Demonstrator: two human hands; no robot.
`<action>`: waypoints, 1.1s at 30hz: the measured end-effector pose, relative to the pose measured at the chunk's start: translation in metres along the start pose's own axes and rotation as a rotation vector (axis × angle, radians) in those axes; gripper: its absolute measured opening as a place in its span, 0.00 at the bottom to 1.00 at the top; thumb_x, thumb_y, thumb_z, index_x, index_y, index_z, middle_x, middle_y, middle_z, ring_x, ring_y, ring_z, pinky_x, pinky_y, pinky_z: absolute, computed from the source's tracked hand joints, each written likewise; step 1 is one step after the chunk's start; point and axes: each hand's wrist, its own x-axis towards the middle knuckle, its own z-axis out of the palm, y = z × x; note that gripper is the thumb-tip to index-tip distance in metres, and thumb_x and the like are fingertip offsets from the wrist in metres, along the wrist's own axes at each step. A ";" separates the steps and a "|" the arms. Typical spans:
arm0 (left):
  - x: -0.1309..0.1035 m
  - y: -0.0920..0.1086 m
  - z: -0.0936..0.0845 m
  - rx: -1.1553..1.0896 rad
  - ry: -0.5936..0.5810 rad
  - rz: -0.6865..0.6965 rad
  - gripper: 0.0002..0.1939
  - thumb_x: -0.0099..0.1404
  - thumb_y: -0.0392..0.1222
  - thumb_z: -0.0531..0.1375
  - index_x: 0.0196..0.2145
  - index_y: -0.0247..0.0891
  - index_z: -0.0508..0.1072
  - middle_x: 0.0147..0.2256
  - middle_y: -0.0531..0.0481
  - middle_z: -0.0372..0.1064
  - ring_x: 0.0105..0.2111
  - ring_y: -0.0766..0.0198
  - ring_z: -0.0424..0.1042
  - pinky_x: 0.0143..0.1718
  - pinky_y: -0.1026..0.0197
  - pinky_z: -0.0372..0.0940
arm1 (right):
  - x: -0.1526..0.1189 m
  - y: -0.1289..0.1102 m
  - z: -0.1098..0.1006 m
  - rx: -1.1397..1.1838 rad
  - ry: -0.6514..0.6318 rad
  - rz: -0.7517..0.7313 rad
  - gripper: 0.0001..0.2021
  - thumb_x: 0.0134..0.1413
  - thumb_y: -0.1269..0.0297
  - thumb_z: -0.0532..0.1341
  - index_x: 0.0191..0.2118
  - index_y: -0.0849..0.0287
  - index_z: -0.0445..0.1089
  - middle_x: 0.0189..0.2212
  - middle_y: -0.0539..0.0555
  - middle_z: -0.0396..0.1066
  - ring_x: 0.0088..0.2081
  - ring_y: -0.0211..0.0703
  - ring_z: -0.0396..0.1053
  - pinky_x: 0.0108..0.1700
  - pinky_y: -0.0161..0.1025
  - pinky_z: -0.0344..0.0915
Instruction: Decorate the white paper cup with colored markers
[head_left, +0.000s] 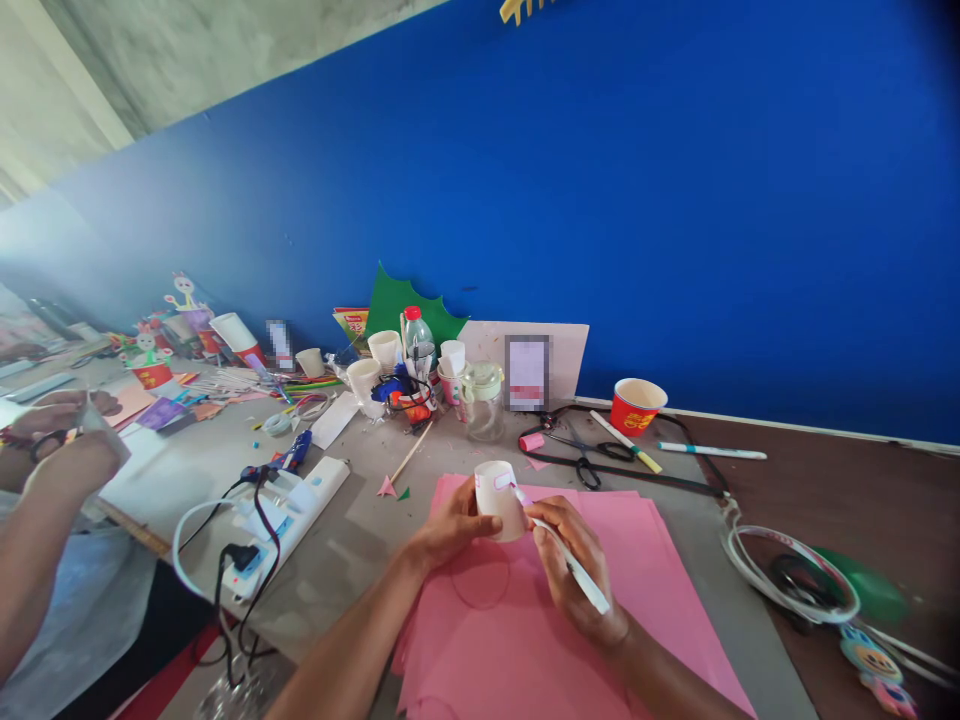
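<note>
A white paper cup (501,505) with pink outlines drawn on its side is tilted over a stack of pink paper (502,640). My left hand (455,522) grips it from the left, thumb across its front. In my right hand (574,560) is a white marker pen (574,565), its pink tip end touching or nearly touching the outline near the cup's upper right side. A faint circle shows on the top pink sheet below the cup. A pink pen cap (532,441) lies on the table beyond the paper.
Scissors (589,470), a yellow-capped marker (626,442), a blue-capped marker (712,451) and a red paper cup (637,405) are behind the paper. A glass jar (484,400) stands mid-table. Left are a power strip (289,530) with cables and another person's hands (71,440) holding paper.
</note>
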 end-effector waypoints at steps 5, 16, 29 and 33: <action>0.000 -0.001 -0.001 -0.012 0.003 -0.008 0.32 0.46 0.50 0.73 0.46 0.36 0.70 0.37 0.50 0.71 0.37 0.60 0.69 0.37 0.63 0.61 | 0.000 -0.001 -0.001 0.010 0.001 -0.009 0.10 0.63 0.71 0.53 0.43 0.56 0.70 0.33 0.53 0.67 0.32 0.41 0.67 0.33 0.37 0.65; 0.000 -0.003 -0.001 0.020 -0.029 -0.021 0.33 0.50 0.47 0.72 0.50 0.36 0.67 0.39 0.50 0.71 0.39 0.59 0.69 0.39 0.62 0.61 | 0.003 -0.008 -0.001 -0.022 -0.063 -0.159 0.12 0.59 0.75 0.54 0.45 0.56 0.68 0.36 0.56 0.68 0.37 0.44 0.69 0.38 0.40 0.69; 0.000 0.001 0.001 0.028 -0.023 -0.034 0.32 0.48 0.48 0.73 0.48 0.36 0.68 0.36 0.52 0.68 0.37 0.61 0.67 0.36 0.64 0.59 | 0.004 -0.010 0.001 -0.009 -0.073 -0.148 0.11 0.60 0.74 0.54 0.45 0.57 0.68 0.35 0.56 0.68 0.36 0.44 0.70 0.36 0.40 0.70; 0.000 0.001 0.001 0.024 -0.007 -0.034 0.31 0.47 0.48 0.73 0.45 0.36 0.69 0.36 0.52 0.68 0.37 0.61 0.66 0.37 0.64 0.59 | 0.003 -0.009 0.001 -0.011 -0.087 -0.139 0.10 0.61 0.73 0.54 0.45 0.56 0.68 0.36 0.56 0.69 0.37 0.45 0.70 0.37 0.41 0.70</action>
